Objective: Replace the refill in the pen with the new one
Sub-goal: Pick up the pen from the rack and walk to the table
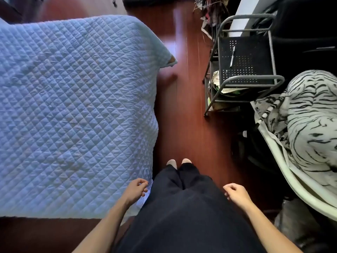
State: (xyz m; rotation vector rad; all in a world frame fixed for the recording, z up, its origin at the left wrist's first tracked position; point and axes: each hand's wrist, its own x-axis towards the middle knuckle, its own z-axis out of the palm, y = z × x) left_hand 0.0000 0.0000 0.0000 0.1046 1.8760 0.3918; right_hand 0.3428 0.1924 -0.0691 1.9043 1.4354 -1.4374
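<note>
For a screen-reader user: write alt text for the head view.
A standing person looks down at both empty hands, left hand and right hand, loosely curled at their sides. A pen lies ahead on the perforated top of a metal cart to the right; a quilted bed fills the left.

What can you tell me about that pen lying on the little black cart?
The pen is slim, with a dark upper part and a pale, shiny lower barrel. It lies flat and whole on the perforated top shelf of the cart, pointing roughly away from the person. Nothing else touches it; both hands are far from it.
</note>
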